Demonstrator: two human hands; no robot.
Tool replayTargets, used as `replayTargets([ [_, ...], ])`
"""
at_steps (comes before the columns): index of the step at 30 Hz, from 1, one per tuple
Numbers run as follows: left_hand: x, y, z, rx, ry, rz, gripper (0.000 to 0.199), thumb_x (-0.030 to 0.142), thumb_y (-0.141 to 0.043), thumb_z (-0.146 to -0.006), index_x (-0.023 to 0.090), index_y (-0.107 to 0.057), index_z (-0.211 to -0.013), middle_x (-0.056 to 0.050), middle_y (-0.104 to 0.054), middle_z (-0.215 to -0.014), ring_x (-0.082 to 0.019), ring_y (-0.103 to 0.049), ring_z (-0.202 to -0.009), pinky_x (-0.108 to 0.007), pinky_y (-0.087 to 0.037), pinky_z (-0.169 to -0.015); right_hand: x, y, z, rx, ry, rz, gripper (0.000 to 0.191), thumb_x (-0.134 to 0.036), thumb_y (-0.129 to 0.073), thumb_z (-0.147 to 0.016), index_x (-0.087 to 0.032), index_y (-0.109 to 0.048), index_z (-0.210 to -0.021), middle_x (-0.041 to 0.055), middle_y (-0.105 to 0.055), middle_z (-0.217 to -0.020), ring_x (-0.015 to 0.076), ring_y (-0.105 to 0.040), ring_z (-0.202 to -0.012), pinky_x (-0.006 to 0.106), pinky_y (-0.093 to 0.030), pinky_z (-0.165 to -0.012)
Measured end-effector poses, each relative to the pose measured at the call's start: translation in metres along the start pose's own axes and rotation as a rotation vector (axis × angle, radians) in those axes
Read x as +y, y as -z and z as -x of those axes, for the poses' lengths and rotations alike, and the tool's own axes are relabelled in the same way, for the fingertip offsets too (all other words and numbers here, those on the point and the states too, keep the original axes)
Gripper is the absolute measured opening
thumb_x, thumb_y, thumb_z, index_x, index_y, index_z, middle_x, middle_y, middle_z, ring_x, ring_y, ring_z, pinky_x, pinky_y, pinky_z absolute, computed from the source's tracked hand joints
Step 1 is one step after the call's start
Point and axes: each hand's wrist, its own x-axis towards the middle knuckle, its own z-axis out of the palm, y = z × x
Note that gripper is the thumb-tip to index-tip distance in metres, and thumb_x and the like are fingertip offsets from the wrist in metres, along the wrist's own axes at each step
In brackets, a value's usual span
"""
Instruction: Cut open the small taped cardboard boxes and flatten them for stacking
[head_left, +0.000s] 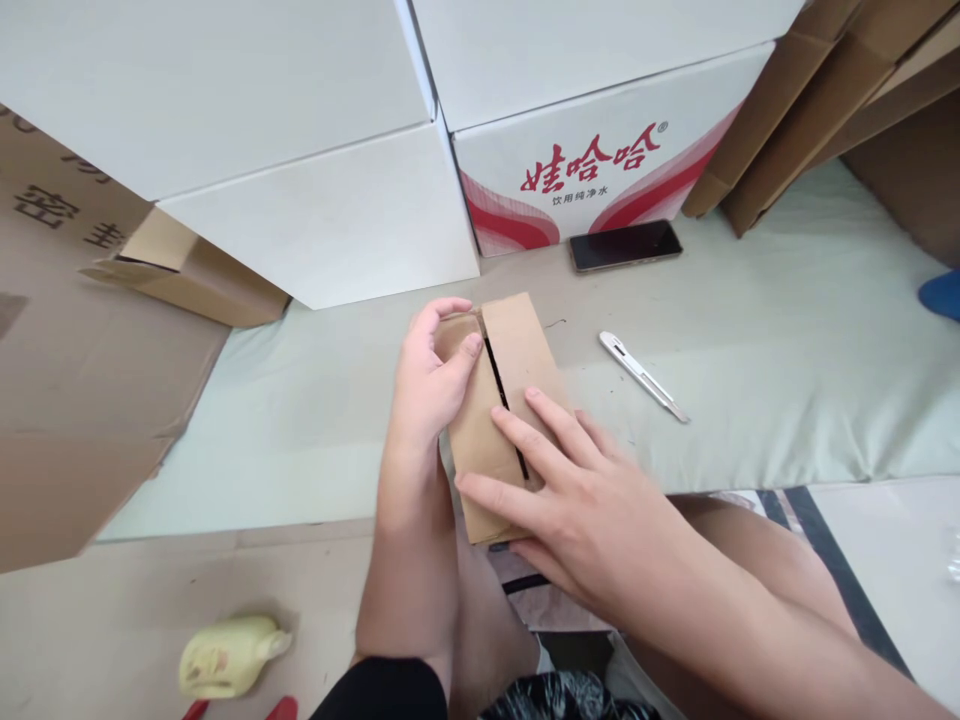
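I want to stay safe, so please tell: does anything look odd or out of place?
The utility knife lies on the cloth, its blade seemingly out, a cut risk; the yellow bottle lies on its side, not upright.

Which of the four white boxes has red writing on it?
The lower right box, just behind the phone; the upper right box, upper left box and lower left box show plain white sides.

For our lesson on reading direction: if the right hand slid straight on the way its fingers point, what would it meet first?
The right hand, resting on the cardboard box, would probably meet the left hand first, near its thumb; finger height is unclear.
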Motion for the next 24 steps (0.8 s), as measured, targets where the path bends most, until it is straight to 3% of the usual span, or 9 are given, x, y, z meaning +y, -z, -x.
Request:
replayTargets([
  [4, 0.011, -0.006, 0.006, 0.048, 0.050, -0.021, 0.021, 0.022, -0.066, -0.087, 0.025, -0.068, -0.107, -0.005, -0.067, -0.122, -0.026, -0.062, -0.121, -0.046, -0.046, -0.115, -0.009, -0.003, 0.000, -0.011, 0.009, 0.069, 0.048, -0.028, -0.065, -0.095, -0.041, -0.056, -0.140, 0.0177, -0.048, -0.159, 0.0555, -0.036, -0.150, 0.077, -0.053, -0.096],
  [9, 0.020, -0.015, 0.013, 0.085, 0.126, 0.065, 0.022, 0.013, -0.056, -0.086, 0.026, -0.067, -0.101, -0.003, -0.067, -0.123, -0.024, -0.065, -0.116, -0.045, -0.050, -0.108, -0.015, -0.005, -0.002, -0.019, -0.014, 0.100, 0.032, -0.031, -0.059, -0.099, -0.041, -0.062, -0.129, 0.0112, -0.045, -0.162, 0.0583, -0.037, -0.147, 0.076, -0.057, -0.088],
  [13, 0.025, -0.023, 0.019, 0.117, 0.060, 0.232, 0.026, 0.005, -0.052, -0.078, 0.024, -0.064, -0.091, -0.002, -0.065, -0.131, -0.023, -0.059, -0.131, -0.042, -0.044, -0.116, -0.009, -0.003, -0.002, -0.001, -0.045, 0.116, 0.026, -0.028, -0.059, -0.098, -0.039, -0.066, -0.120, 0.0111, -0.048, -0.157, 0.0613, -0.037, -0.145, 0.070, -0.061, -0.077],
  [19, 0.027, -0.031, 0.020, 0.074, -0.044, 0.342, 0.015, 0.011, -0.059, -0.076, 0.023, -0.063, -0.085, -0.005, -0.067, -0.125, -0.025, -0.057, -0.135, -0.043, -0.042, -0.119, 0.001, -0.003, 0.000, 0.060, -0.097, 0.118, 0.041, -0.027, -0.071, -0.089, -0.044, -0.064, -0.126, 0.0114, -0.045, -0.158, 0.0631, -0.035, -0.144, 0.065, -0.061, -0.075],
  [24, 0.025, -0.030, 0.018, 0.077, 0.061, 0.536, 0.009, 0.019, -0.064, -0.076, 0.023, -0.061, -0.083, -0.006, -0.066, -0.125, -0.027, -0.060, -0.130, -0.043, -0.047, -0.113, -0.003, -0.006, -0.003, 0.067, -0.128, 0.109, 0.031, -0.027, -0.066, -0.092, -0.041, -0.066, -0.120, 0.0107, -0.048, -0.157, 0.0627, -0.033, -0.145, 0.063, -0.061, -0.072],
])
